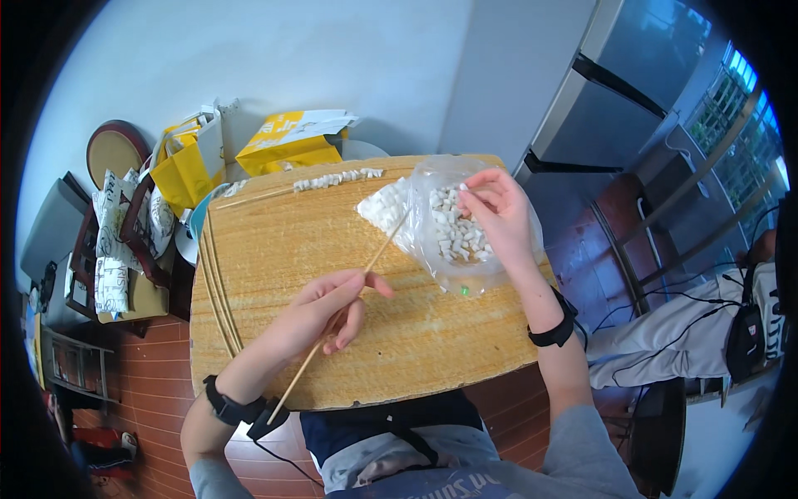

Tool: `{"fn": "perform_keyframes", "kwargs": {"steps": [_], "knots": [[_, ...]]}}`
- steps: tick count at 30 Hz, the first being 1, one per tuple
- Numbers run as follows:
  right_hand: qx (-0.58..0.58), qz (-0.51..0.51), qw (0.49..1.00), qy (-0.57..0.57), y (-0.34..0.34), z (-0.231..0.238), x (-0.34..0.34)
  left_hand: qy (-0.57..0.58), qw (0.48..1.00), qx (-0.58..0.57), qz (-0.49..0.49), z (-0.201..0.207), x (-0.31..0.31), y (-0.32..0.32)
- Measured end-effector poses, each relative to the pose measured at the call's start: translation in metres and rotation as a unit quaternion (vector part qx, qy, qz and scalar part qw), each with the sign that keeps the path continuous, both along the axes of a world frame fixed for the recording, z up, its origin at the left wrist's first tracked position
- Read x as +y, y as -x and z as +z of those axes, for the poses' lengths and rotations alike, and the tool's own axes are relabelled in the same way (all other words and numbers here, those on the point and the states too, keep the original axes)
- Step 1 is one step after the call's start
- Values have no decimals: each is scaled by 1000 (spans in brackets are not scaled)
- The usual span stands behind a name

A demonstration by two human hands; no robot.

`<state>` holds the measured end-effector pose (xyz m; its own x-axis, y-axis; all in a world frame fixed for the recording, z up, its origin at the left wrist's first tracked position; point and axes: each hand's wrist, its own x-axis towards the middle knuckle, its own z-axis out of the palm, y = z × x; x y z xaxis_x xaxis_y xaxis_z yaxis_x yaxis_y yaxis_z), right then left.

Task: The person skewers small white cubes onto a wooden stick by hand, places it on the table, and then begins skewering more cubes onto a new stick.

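My left hand is closed around a thin wooden stick, which slants across the table toward the plastic bag. Over the clear plastic bag, my right hand pinches a small white piece between thumb and fingertips. Loose white pieces fill the bag. Just left of it, a heap of white pieces spreads over the tabletop. Near the far edge lies a stick with a row of white pieces threaded on one end. Several bare sticks lie along the left edge.
The wooden table has rounded corners. Behind it stand yellow and white paper bags. Cushions sit on a chair at left. A refrigerator stands at far right. Another person's light trousers show at right.
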<state>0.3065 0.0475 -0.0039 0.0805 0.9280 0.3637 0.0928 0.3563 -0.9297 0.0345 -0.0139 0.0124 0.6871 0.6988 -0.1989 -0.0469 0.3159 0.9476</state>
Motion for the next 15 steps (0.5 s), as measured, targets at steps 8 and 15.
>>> {"fn": "perform_keyframes", "kwargs": {"steps": [8,15], "knots": [[19,111,993,35,15,17,-22,-26,996,-52,-73,-17,15,-3],[35,174,980,93,19,13,-21,-47,996,-43,-68,-16,9,1]]}}
